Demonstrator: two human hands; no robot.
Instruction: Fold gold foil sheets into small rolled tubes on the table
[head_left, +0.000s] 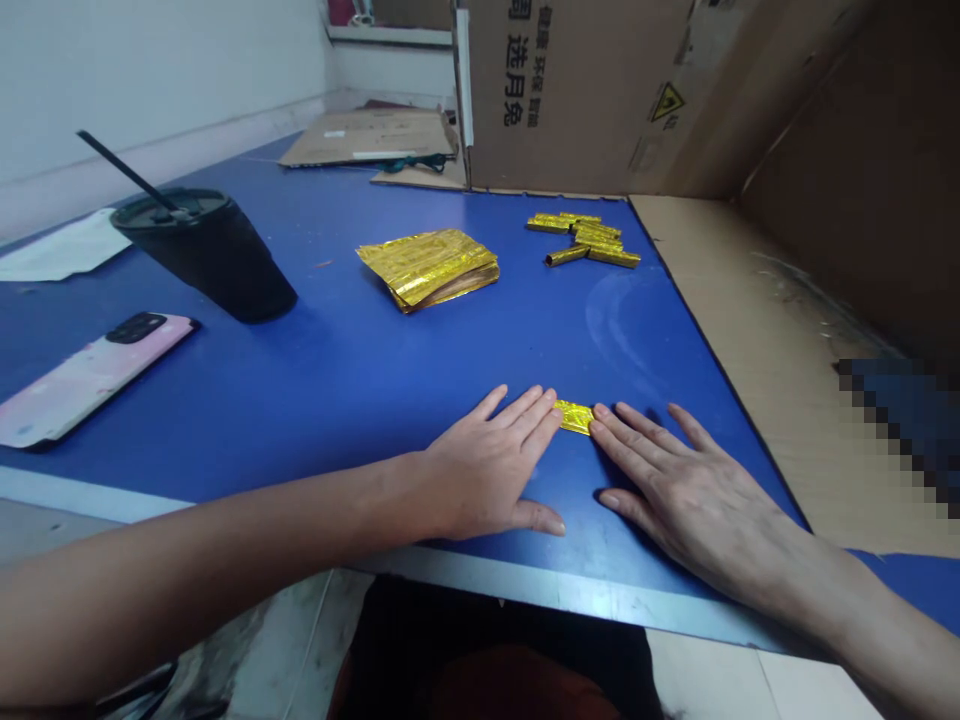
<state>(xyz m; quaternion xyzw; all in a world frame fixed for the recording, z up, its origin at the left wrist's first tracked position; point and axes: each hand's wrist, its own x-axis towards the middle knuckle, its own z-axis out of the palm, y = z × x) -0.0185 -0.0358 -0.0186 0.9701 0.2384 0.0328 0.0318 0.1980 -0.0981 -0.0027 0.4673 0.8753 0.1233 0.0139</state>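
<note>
A small flat strip of gold foil paper (575,417) lies on the blue tabletop near its front edge. My left hand (499,465) is flat with fingers spread, its fingertips on the strip's left end. On the right end rest the fingertips of my right hand (679,485), which is also laid open with the thumb apart. Beyond the hands, a stack of gold foil sheets (431,265) sits near the middle of the table. Several narrow gold rolls (598,237) are piled loosely behind and to the right of the stack.
A black cup with a straw (214,255) stands at the left, with a phone (94,380) in front of it. White paper (64,248) lies at the far left. Cardboard (585,100) rises behind the table, and more cardboard (757,360) covers its right side.
</note>
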